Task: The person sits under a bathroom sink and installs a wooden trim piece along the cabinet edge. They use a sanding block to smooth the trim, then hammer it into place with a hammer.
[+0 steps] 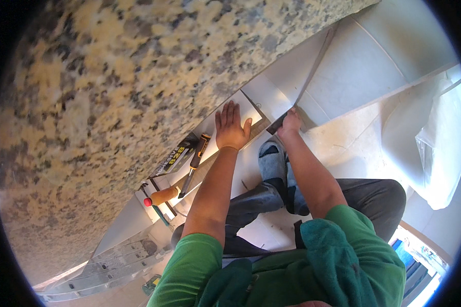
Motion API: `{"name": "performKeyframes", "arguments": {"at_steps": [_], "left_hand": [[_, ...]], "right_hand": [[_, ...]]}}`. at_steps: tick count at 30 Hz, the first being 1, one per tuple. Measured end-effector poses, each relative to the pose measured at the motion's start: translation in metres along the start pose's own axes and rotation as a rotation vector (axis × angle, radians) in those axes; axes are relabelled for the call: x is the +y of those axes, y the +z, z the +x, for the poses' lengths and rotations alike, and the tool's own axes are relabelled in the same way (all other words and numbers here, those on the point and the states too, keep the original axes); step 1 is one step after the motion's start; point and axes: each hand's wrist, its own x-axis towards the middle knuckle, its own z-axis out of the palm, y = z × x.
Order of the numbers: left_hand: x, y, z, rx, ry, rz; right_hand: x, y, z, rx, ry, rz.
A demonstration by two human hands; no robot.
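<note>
My left hand [232, 128] lies with fingers stretched on a white panel [250, 112] under the overhanging speckled granite slab [112, 77]. My right hand [291, 122] grips a dark flat strip [275, 125] at the panel's right end, beside tiled white boards. Left of my left hand, on the ledge, lie a black-and-orange-handled tool [198, 154] with a metal shaft, a black-and-yellow printed package [171, 157], and a tool with a tan cylindrical part and red tip [161, 196].
My grey sandalled feet [271, 166] are between my forearms. White tiled panels [363, 51] run along the upper right. A white plastic sheet [435, 148] hangs at the right. A dusty metal ladder-like piece [112, 268] lies at the lower left.
</note>
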Motion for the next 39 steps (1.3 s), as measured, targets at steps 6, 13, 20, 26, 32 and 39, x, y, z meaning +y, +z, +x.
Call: {"name": "performKeyframes", "arguments": {"at_steps": [6,13,20,26,32,39], "left_hand": [[0.002,-0.005,-0.001,-0.007,-0.007,-0.023],[-0.004,0.002,-0.004,0.009,-0.011,-0.019],[-0.003,-0.001,-0.003,-0.001,-0.008,-0.025],[-0.005,0.003,-0.003,0.013,-0.005,-0.021],[-0.006,0.003,-0.005,-0.011,-0.023,-0.023],[-0.004,0.000,-0.004,-0.017,-0.011,-0.009]], "right_hand": [[0.005,-0.015,-0.004,-0.166,0.210,0.112],[0.011,-0.001,-0.013,0.018,0.114,0.221],[0.017,-0.002,-0.016,0.057,0.029,0.175],[0.015,-0.003,-0.021,0.052,0.022,0.163],[-0.003,0.009,-0.045,0.093,0.016,0.125],[-0.008,0.010,-0.039,0.091,-0.048,-0.032]]}}
